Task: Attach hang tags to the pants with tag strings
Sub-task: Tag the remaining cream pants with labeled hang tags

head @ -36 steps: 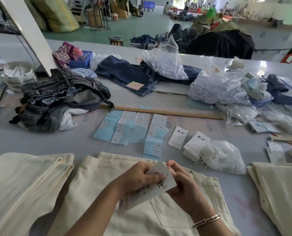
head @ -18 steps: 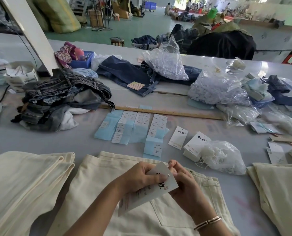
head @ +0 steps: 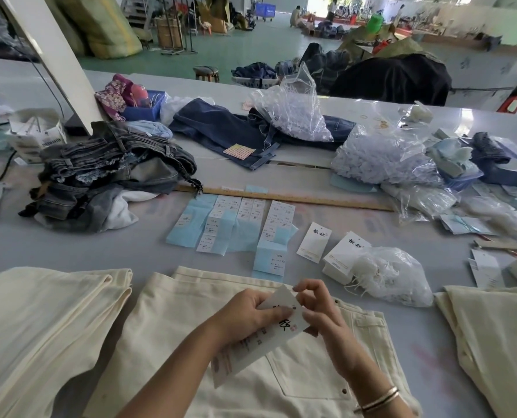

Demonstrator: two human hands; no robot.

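Cream pants [head: 175, 321] lie flat before me, back pocket up. My left hand [head: 248, 312] grips a white hang tag [head: 269, 333] with black characters, held over the pants. My right hand [head: 317, 309] pinches at the tag's top corner, thumb and forefinger together; any string there is too fine to see. A clear bag of white tag strings [head: 390, 276] lies to the right, beside a stack of white hang tags [head: 341, 254] and a single tag [head: 314, 242].
Folded cream pants lie at left [head: 40, 312] and right [head: 492, 333]. Blue and white size labels [head: 236, 224] lie in rows ahead, behind them a wooden ruler [head: 296, 198]. A heap of denim [head: 109, 173], dark jeans [head: 221, 128] and plastic bags [head: 381, 152] fill the far table.
My right forefinger and thumb have lifted a little at the tag's top corner. The tag and my left hand have barely moved.
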